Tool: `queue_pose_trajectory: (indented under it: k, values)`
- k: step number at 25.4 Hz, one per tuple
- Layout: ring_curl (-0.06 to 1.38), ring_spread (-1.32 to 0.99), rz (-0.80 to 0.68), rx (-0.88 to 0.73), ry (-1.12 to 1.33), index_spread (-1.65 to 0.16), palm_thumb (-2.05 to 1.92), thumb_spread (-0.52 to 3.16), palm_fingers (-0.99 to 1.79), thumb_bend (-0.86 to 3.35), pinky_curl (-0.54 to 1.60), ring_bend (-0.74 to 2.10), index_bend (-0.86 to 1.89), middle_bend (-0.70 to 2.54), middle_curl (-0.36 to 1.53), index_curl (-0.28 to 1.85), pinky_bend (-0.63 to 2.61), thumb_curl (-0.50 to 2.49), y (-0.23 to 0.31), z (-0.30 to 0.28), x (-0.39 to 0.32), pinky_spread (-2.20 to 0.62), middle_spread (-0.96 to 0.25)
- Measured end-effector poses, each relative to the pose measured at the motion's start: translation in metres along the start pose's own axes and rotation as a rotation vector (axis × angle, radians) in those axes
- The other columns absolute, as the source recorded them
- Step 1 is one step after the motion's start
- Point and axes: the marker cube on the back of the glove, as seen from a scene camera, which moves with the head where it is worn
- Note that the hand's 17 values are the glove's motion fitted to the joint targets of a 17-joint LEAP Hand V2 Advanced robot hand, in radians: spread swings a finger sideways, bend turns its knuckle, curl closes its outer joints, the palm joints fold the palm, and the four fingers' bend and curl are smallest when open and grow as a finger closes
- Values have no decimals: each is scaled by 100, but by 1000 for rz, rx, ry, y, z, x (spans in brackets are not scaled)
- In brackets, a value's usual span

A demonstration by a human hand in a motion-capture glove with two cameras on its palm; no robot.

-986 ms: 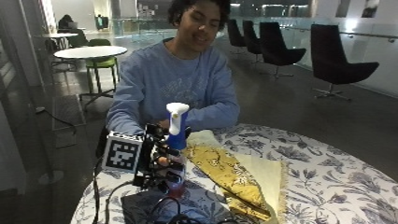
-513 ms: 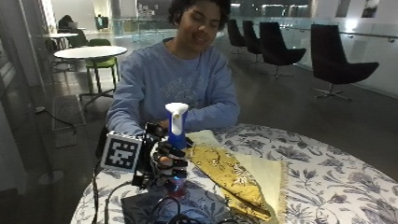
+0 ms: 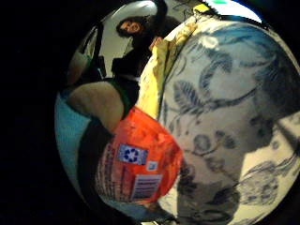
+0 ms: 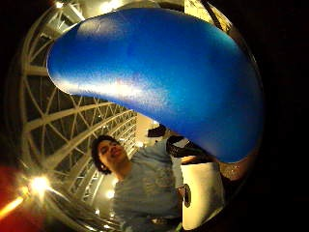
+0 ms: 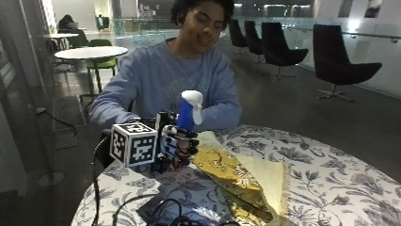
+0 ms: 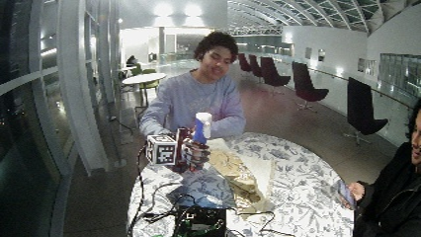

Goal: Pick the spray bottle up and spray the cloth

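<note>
My hand has lifted the spray bottle slightly higher above the table than a second ago, so pickup looks complete and only aiming and spraying remain. The fingers are curled around the bottle's body, held upright, white nozzle uppermost, just beside the yellow cloth spread on the table.

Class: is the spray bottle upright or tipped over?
Upright: the spray bottle stands vertically in the hand, white head on top.
</note>
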Motion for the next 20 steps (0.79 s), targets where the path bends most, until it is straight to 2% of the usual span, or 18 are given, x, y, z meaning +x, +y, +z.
queue_pose_trajectory:
  k: [9, 20]
  values:
    - [40, -8, 172, -247, -135, -24, 92, 72, 101, -3, 29, 50, 13, 32, 47, 36, 19, 55, 12, 23, -15, 28, -8]
    - [40, -7, 301, -342, -120, -24, 88, 77, 104, -3, 31, 48, 12, 31, 47, 34, 19, 57, 3, 44, -15, 28, -7]
